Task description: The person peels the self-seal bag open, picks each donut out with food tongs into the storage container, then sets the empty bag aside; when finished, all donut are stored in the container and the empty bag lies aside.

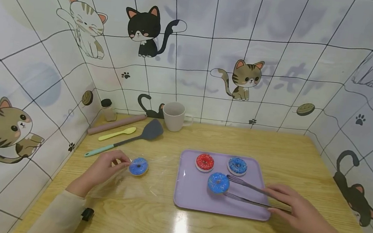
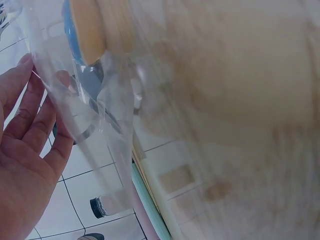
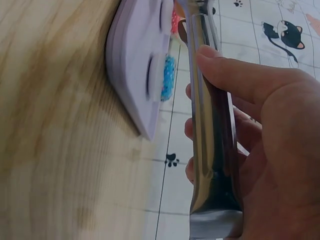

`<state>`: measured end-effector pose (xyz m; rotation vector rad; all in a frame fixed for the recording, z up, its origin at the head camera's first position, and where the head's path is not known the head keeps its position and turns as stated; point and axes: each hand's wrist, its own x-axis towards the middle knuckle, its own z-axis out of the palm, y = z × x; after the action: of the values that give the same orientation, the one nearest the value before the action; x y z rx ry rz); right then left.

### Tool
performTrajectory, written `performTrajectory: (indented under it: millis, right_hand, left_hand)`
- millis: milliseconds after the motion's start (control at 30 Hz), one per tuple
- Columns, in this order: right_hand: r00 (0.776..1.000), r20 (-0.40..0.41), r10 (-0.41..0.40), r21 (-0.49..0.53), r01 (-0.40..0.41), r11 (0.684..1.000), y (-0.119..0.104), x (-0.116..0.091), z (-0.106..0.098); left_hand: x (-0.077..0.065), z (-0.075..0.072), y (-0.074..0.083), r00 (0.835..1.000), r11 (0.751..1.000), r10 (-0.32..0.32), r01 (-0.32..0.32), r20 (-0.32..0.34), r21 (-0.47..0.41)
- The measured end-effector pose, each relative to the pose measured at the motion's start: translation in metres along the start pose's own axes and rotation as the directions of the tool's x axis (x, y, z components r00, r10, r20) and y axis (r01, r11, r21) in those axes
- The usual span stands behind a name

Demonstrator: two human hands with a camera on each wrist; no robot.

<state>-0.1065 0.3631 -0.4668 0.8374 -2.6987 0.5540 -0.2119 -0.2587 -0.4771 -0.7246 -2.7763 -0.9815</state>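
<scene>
My left hand (image 1: 106, 167) pinches the edge of a clear plastic bag (image 2: 112, 145), which lies spread on the table. A blue sprinkled donut (image 1: 138, 166) sits by those fingertips; through the film its tan side shows in the left wrist view. My right hand (image 1: 294, 211) grips metal tongs (image 1: 249, 201). The tong tips meet the right side of another blue donut (image 1: 218, 183) over the lilac tray (image 1: 191, 198); whether it touches the tray I cannot tell. Behind it on the tray lie a red donut (image 1: 204, 162) and a third blue donut (image 1: 237, 166).
At the back left are a spatula (image 1: 152, 129), a yellow spoon (image 1: 116, 133), a rolling pin (image 1: 117, 123) and a black-capped jar (image 1: 108, 110). A white mug (image 1: 174, 116) stands against the cat-printed wall covering (image 1: 192, 64) that encloses the wooden table (image 1: 141, 222).
</scene>
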Motion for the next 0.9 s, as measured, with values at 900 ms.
performTrajectory:
  millis: [900]
  right_hand:
    - [0.998,-0.056,0.04,0.004,-0.04,0.999,0.05,-0.05,-0.01]
  left_hand:
    - [0.001,-0.002,0.002,1.0,1.0,-0.011,0.011,0.023,-0.013]
